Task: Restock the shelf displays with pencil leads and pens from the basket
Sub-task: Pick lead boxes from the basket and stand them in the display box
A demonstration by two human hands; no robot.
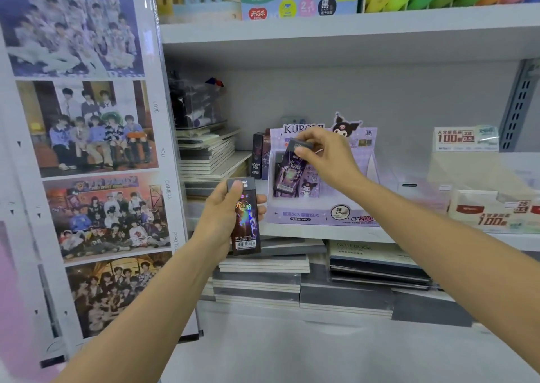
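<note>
Lead case [288, 170] in right grip [327, 157]

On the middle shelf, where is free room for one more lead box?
Likely the pale gap between the purple cardboard Kuromi display and the beige cardboard display, though something clear may stand there. Left of the purple one it is crowded: upright dark boxes, then stacked grey notebooks.

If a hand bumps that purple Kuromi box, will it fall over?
It would probably slide, not tip: the Kuromi display box sits flat on a wide base on the shelf. It looks like thin cardboard, so likely light. Its tall back card may bend easily.
</note>
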